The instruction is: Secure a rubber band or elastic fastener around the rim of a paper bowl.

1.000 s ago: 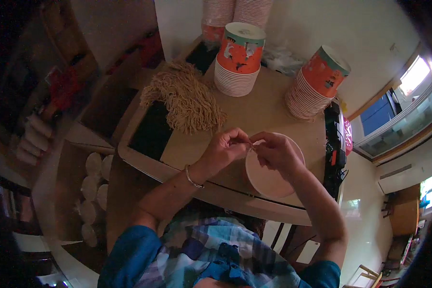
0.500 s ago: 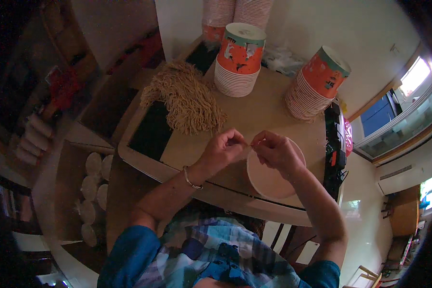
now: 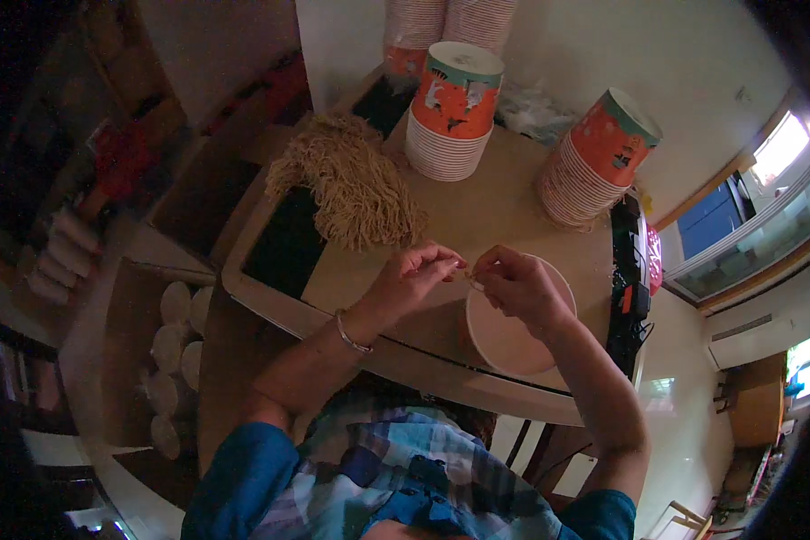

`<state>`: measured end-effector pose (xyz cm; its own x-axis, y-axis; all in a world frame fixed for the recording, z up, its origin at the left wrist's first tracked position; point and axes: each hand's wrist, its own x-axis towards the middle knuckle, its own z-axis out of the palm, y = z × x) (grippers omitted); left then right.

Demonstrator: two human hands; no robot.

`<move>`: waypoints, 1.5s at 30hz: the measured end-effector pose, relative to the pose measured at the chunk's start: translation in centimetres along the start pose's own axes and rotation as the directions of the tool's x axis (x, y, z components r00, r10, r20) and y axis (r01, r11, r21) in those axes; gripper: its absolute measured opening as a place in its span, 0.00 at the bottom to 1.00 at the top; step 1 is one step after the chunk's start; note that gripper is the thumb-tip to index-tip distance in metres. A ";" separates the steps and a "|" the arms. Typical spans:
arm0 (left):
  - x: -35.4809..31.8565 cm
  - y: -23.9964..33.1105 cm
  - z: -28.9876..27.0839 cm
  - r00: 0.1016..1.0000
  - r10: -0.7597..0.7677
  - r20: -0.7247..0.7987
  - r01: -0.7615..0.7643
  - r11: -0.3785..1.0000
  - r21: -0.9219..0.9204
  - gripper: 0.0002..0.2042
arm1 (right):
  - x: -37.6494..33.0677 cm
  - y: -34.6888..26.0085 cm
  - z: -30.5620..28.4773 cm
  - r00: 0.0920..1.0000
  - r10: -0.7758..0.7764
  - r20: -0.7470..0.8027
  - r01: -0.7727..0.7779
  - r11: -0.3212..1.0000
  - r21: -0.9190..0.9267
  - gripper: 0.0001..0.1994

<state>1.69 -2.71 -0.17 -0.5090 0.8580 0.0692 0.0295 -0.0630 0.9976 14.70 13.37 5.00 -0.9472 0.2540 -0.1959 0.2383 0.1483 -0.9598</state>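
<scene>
My left hand (image 3: 416, 277) and my right hand (image 3: 522, 286) meet over the near part of the table, fingertips pinched close together. Between them runs a thin beige string (image 3: 471, 277), of which only a short bit shows. Beneath my right hand stands a paper bucket (image 3: 506, 349), pale inside and open at the top, partly covered by that hand and forearm. A loose bundle of beige strings (image 3: 355, 193) lies beyond my left hand.
Two upside-down stacks of orange and green paper buckets, one in the middle (image 3: 456, 108) and one at right (image 3: 601, 155), stand farther back. Black power strips (image 3: 628, 288) line the right edge. A cardboard box (image 3: 124, 360) with several round whitish packs sits at lower left.
My fingertips have drawn slightly apart, and a small bit of string now shows between them. Bucket, stacks and bundle stay in place.
</scene>
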 end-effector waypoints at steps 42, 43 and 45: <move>0.2 -1.1 1.2 0.978 0.208 0.008 -0.207 0.973 0.104 0.09 | 0.9 -0.3 -1.3 0.982 0.179 0.053 -0.184 0.977 0.109 0.02; 0.1 -1.1 1.2 0.978 0.207 0.007 -0.207 0.973 0.104 0.09 | 0.8 -0.3 -1.2 0.982 0.180 0.054 -0.185 0.977 0.108 0.02; 0.0 -1.0 1.3 0.991 0.130 0.013 -0.129 0.991 -0.035 0.09 | 0.7 -0.4 -1.2 0.984 0.166 0.058 -0.171 0.980 0.098 0.03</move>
<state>2.78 -2.00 -1.19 -0.4900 0.8489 0.1982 0.0647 -0.1913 0.9794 14.16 14.62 5.52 -0.9052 0.2195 -0.3638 0.3746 0.0083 -0.9271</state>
